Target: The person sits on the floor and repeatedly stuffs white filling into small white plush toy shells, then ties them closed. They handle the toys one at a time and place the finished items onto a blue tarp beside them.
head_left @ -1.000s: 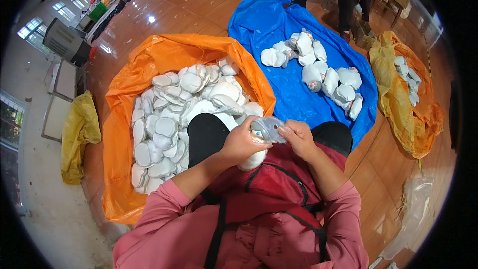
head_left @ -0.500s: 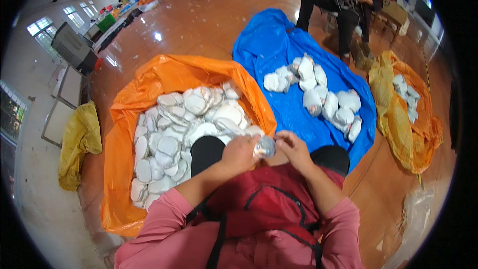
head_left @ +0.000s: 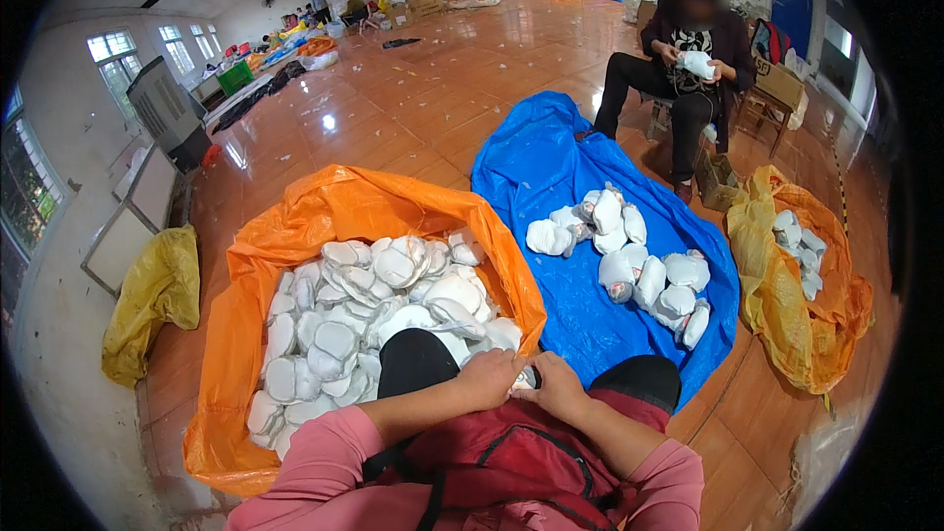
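Pale piece, small and mostly hidden, sits gripped between both hands near the right edge of the orange sack; red-brown tiled floor spreads beneath, blue sheeting right of it, white walls beyond.

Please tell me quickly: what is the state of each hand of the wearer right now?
Left hand: closed, holding a small white-and-grey piece, mostly hidden.
Right hand: closed on the same piece, from its right side.
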A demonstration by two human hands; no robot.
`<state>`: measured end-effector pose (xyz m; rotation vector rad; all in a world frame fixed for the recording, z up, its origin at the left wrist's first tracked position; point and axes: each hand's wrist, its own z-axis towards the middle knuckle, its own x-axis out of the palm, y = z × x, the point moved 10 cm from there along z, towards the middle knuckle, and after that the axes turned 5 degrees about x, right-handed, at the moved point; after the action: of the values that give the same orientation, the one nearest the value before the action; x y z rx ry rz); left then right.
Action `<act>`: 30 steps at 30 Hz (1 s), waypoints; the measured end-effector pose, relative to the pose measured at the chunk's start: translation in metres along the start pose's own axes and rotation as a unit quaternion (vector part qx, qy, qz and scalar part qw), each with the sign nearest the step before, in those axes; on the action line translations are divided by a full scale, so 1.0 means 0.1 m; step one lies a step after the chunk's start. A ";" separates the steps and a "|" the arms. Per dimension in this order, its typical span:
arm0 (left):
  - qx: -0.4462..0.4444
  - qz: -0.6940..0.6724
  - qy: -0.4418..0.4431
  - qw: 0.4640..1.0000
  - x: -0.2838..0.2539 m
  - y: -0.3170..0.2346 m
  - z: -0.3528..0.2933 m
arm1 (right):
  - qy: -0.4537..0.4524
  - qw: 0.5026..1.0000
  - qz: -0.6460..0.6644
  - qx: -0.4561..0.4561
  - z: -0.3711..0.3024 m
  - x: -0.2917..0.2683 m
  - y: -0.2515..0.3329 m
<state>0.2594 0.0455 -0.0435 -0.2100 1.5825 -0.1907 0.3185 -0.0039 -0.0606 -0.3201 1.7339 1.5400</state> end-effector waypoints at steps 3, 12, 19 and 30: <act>-0.006 -0.032 -0.015 0.999 0.04 0.02 -0.01 | 0.003 1.000 -0.023 0.009 0.00 0.07 -0.02; 0.059 -0.044 0.032 0.997 0.24 0.01 -0.03 | 0.095 0.992 -0.061 0.059 0.02 0.27 -0.12; 0.084 -0.041 0.168 0.981 0.46 -0.10 -0.08 | 0.249 0.964 -0.088 0.040 -0.07 0.61 -0.14; 0.065 -0.113 0.180 0.975 0.23 -0.05 -0.21 | 0.337 0.941 -0.024 0.023 -0.11 0.56 0.00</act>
<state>0.2377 0.0344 -0.0638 -0.2651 1.8960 -0.5329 0.2772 0.0030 -0.0994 -0.9461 2.2464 1.4398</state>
